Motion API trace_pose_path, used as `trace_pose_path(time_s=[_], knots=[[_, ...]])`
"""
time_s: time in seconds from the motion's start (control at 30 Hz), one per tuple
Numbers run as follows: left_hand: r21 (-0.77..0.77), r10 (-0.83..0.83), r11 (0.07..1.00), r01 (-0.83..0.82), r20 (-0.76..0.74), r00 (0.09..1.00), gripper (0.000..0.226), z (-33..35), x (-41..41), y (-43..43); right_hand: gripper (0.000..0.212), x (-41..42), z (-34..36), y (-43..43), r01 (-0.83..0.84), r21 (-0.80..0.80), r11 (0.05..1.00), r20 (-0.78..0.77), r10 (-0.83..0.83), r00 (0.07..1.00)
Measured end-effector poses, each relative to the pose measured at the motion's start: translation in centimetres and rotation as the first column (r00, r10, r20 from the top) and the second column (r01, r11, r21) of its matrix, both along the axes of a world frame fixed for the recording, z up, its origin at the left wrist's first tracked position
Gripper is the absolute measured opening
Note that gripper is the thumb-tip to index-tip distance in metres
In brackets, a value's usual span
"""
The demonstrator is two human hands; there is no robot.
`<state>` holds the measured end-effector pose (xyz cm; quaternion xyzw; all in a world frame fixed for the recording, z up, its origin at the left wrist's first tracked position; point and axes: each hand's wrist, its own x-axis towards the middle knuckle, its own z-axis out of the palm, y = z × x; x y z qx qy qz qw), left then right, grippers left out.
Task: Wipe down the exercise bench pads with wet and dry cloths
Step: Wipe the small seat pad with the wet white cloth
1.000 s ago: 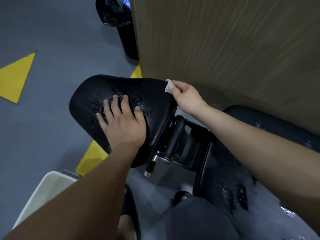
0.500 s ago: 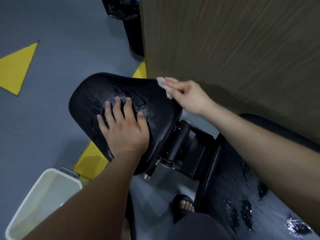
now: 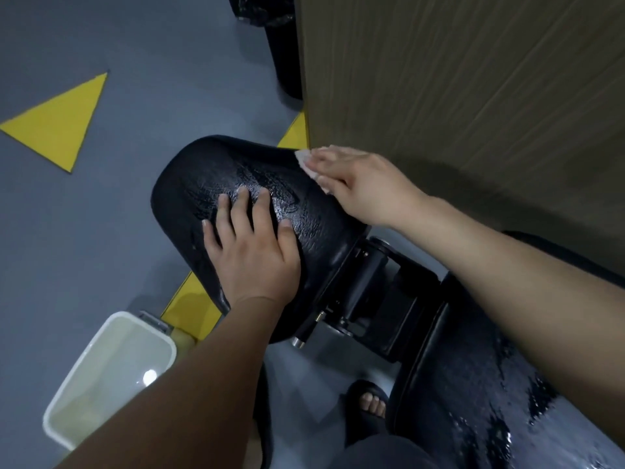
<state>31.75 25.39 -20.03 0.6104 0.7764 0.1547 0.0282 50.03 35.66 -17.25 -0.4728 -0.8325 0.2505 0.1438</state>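
Head view showed the left hand (image 3: 252, 255) lying flat, fingers straight, on the seat pad (image 3: 196, 177). The right hand (image 3: 358, 184) pressed a white cloth (image 3: 302, 155) flat against its far edge. Seat pad and back pad (image 3: 473, 384) glistened wet, so drying looked undone.

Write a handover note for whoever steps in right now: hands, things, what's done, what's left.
Left hand: flat on the seat pad, fingers straight, holding nothing.
Right hand: pressing the white cloth on the pad's far edge, beside the wooden panel.
Done: seat pad and long pad both glisten wet.
Left: finish that edge, then probably dry both pads; no second cloth in view. White tub sits on the floor, lower left.
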Motion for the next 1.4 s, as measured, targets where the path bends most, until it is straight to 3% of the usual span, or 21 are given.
trace_pose_path(time_s=[0.1,0.23,0.3,0.4,0.53,0.63,0.83,0.97,1.1,1.23,1.33,1.4], knots=[[-0.01,0.006,1.0,-0.006,-0.014,1.0,0.055,-0.2,-0.1,0.1,0.038,2.1,-0.3,-4.0,-0.131,0.151,0.98,-0.001,0.133,0.991],[-0.013,0.004,1.0,-0.004,-0.016,1.0,0.054,0.1,0.0,0.1,0.039,4.2,-0.2,-6.2,-0.239,0.181,0.954,0.033,0.237,0.971],[-0.016,0.001,1.0,-0.002,-0.026,1.0,0.054,0.3,0.1,0.1,0.041,3.5,0.1,-4.1,-0.189,0.142,0.972,0.051,0.184,0.982],[-0.019,0.003,1.0,-0.003,-0.029,1.0,0.054,0.4,0.1,0.1,0.046,1.5,0.6,0.4,-0.004,-0.082,0.997,0.084,0.011,0.996],[-0.008,0.001,1.0,-0.002,-0.02,1.0,0.055,0.3,0.2,0.0,0.05,1.1,0.3,1.8,0.156,-0.336,0.929,-0.015,-0.171,0.985],[0.0,0.003,1.0,-0.003,-0.022,1.0,0.055,0.1,0.1,0.0,0.048,2.6,0.4,-0.1,0.25,-0.405,0.879,-0.063,-0.3,0.952],[0.023,0.003,1.0,-0.003,-0.015,1.0,0.055,-0.1,0.0,0.1,0.048,3.3,0.7,0.8,0.19,-0.619,0.762,-0.237,-0.413,0.879],[0.031,0.0,1.0,0.001,-0.019,1.0,0.055,-0.1,0.0,0.1,0.058,0.0,0.4,5.6,0.134,-0.659,0.74,-0.127,-0.286,0.95],[0.034,-0.005,0.999,0.006,-0.02,1.0,0.055,-0.1,0.0,0.1,0.042,-0.5,0.7,6.2,0.15,-0.804,0.575,-0.093,-0.372,0.924],[0.033,-0.002,0.999,0.003,-0.01,1.0,0.053,0.0,0.0,0.0,0.039,1.0,-0.1,4.7,0.219,-0.775,0.592,-0.117,-0.475,0.872],[0.039,0.0,0.999,0.0,-0.002,1.0,0.054,0.0,0.2,0.0,0.044,2.7,-1.4,3.0,0.282,-0.799,0.531,-0.131,-0.612,0.78],[0.044,-0.003,0.999,0.002,0.013,1.0,0.055,0.0,0.2,0.0,0.052,4.0,-1.7,1.2,0.339,-0.779,0.527,-0.075,-0.615,0.785]])
